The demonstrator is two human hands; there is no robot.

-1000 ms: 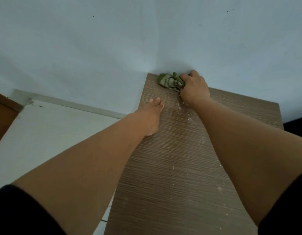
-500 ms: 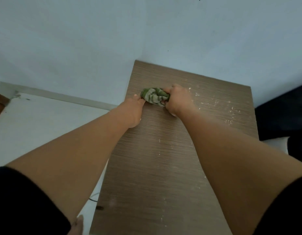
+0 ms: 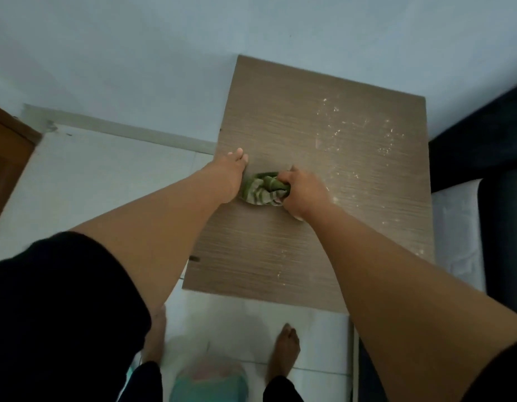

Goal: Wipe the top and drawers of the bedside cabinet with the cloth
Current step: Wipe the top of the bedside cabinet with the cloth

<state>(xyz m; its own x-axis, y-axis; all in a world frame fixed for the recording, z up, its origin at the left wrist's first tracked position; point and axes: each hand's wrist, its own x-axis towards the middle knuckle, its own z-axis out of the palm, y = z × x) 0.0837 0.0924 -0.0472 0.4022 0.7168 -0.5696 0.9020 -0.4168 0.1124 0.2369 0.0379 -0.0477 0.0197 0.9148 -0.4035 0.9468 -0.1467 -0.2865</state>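
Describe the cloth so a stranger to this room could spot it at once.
Find the brown wood-grain cabinet top against the pale wall. Near its middle, toward the left edge, the cloth lies bunched between the left hand and the right hand, which grips it. It is the only green thing there, with pale stripes.

a: any words, labels or numbers to read here?
b: none. the bedside cabinet [image 3: 324,158] top shows only wood grain and pale specks.
a: and the cloth [image 3: 261,191]?
b: green and pale stripes, no print or tag i can read.
a: the wall [image 3: 135,53]?
b: plain, no sign.
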